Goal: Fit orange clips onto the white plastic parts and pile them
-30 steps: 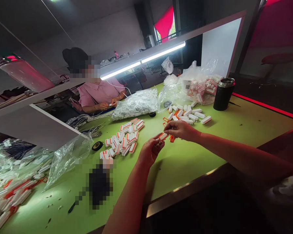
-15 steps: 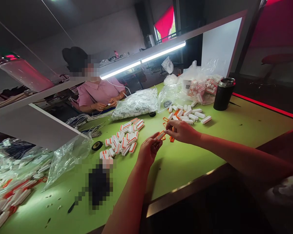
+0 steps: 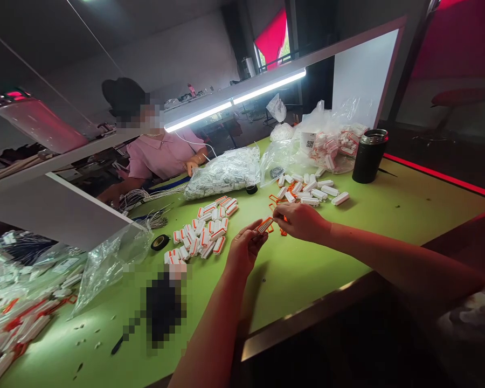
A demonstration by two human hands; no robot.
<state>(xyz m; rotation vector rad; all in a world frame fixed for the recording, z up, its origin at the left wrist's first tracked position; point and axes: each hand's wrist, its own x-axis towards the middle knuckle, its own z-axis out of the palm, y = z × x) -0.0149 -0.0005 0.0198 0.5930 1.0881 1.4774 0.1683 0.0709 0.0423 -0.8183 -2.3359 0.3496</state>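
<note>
My left hand (image 3: pixel 246 247) grips a white plastic connector housing (image 3: pixel 263 226) with an orange rim and rows of small holes on its upper face. The fingers of my right hand (image 3: pixel 305 221) are pinched together at the housing's far end, touching it. Just behind my right hand lie loose orange rectangular frames (image 3: pixel 275 198), partly hidden by it. Beyond them is a pile of plain white housings (image 3: pixel 310 193). To the left of my hands sits a heap of white housings with orange rims (image 3: pixel 204 231).
A full clear bag (image 3: pixel 222 172) stands behind the piles, with more bags (image 3: pixel 323 145) at the back right. A black tumbler (image 3: pixel 369 156) stands right. Black tape (image 3: pixel 160 242) lies left, near a blurred dark object (image 3: pixel 165 310). A co-worker (image 3: pixel 161 156) sits opposite.
My right hand has shifted very slightly at the housing's end; my left hand stays put. Across the table, the co-worker's hands have moved apart, one reaching left toward the cables.
</note>
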